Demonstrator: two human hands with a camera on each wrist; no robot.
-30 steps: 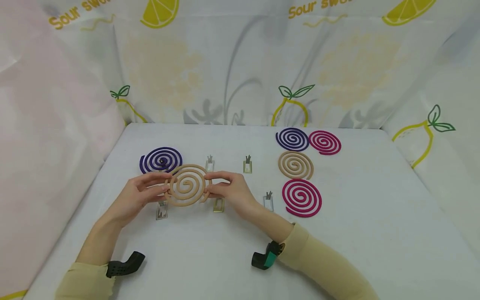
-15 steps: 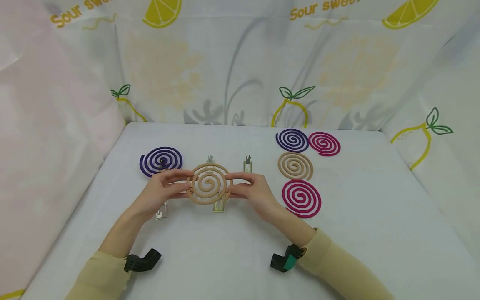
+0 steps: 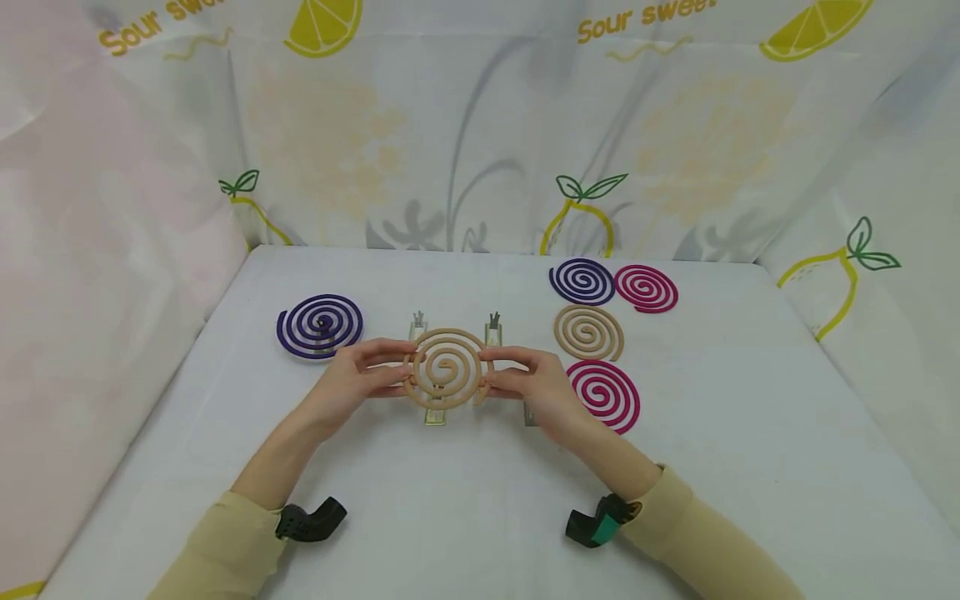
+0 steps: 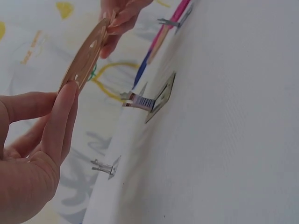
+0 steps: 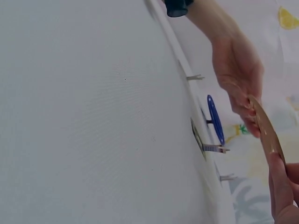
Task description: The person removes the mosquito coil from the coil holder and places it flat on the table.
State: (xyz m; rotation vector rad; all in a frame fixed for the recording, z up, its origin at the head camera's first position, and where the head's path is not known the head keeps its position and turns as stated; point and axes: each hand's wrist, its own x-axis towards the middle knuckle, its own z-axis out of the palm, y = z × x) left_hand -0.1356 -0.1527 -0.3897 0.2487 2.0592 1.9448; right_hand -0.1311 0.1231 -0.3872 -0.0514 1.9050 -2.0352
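the left hand [image 3: 358,377] pinches the rim of a tan coil [image 3: 447,363] between thumb and fingers, and the right hand [image 3: 542,385] pinches the opposite edge the same way. gripping it from both sides probably keeps the thin spiral from sagging or twisting, and it leaves the middle uncovered. the coil is in the air, apart from the table [image 3: 480,517]; both wrist views show it nearly edge-on, with a gap between it and the pronged tops below.

seen from the head, it overlaps the near gold stand [image 3: 435,415], with a far silver stand [image 3: 417,329] and a far gold stand [image 3: 492,333] just behind. the right silver stand [image 3: 529,414] is partly hidden by the right hand.

on the left, a raised purple coil [image 3: 324,323] sits on a support that lifts it off the surface, likely bearing it near the centre for balance. over on the right, a flat purple coil [image 3: 582,282], a far pink coil [image 3: 647,289], a second tan coil [image 3: 588,332] and a near pink coil [image 3: 603,396] lie close together, perhaps grouped there to be within reach of the right arm.
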